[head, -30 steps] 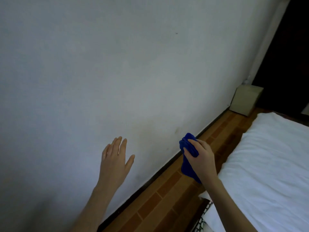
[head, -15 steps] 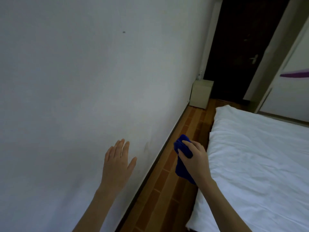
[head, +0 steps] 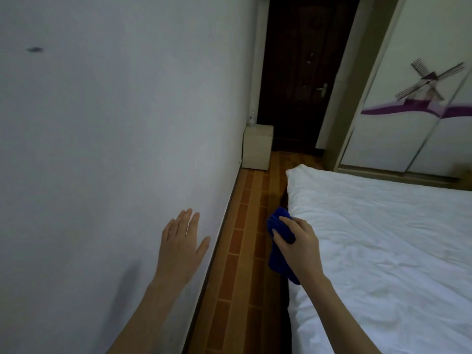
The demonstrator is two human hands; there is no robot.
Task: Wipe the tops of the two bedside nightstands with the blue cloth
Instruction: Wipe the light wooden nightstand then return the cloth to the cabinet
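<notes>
My right hand (head: 298, 247) grips the bunched blue cloth (head: 280, 241) over the gap between the floor and the bed's left edge. My left hand (head: 181, 245) is held out flat with straight fingers in front of the white wall, holding nothing. A cream nightstand (head: 257, 146) stands far ahead against the wall, at the end of the aisle, with a small pale object (head: 251, 120) at its back left corner. Only this one nightstand is in view.
A narrow strip of brown plank floor (head: 245, 226) runs between the white wall (head: 115, 123) and the bed with white sheets (head: 383, 238). Behind the nightstand is a dark door (head: 304, 72). A wardrobe with a windmill picture (head: 419, 98) stands at the right.
The view has swung right and lifted, so the door, the wardrobe and more of the bed now show. Both hands keep their poses, and the nightstand sits more centrally ahead.
</notes>
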